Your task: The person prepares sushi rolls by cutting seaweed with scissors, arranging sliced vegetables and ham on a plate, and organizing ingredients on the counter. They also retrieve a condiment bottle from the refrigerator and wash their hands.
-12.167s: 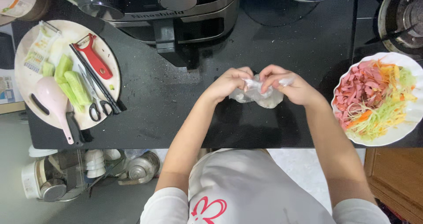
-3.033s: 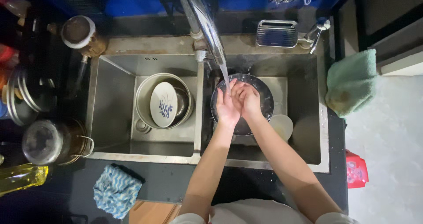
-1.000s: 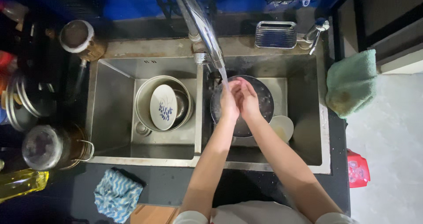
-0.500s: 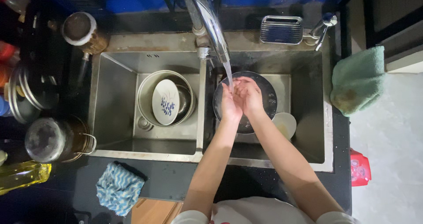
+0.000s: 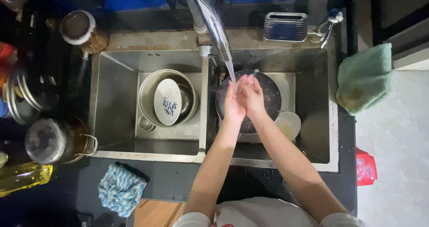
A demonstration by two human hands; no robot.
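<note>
My left hand (image 5: 233,103) and my right hand (image 5: 253,95) are pressed together, palm to palm, under the stream of water from the steel tap (image 5: 210,19). They hold nothing. Both hands are over a dark round pan (image 5: 270,97) that lies in the right basin of the double steel sink (image 5: 203,120). A pale round dish (image 5: 290,125) lies beside the pan, under my right forearm.
The left basin holds a metal bowl (image 5: 149,97) with a white plate with blue marks (image 5: 167,102). A green cloth (image 5: 364,77) hangs at the right, a blue patterned cloth (image 5: 121,189) lies on the front counter. Pots (image 5: 49,141) and a yellow bottle (image 5: 22,178) stand at the left.
Twelve seconds ago my hands worked a white lump on a black counter. Since then they have stayed rubbing together under the running tap; the view has shifted only slightly.
</note>
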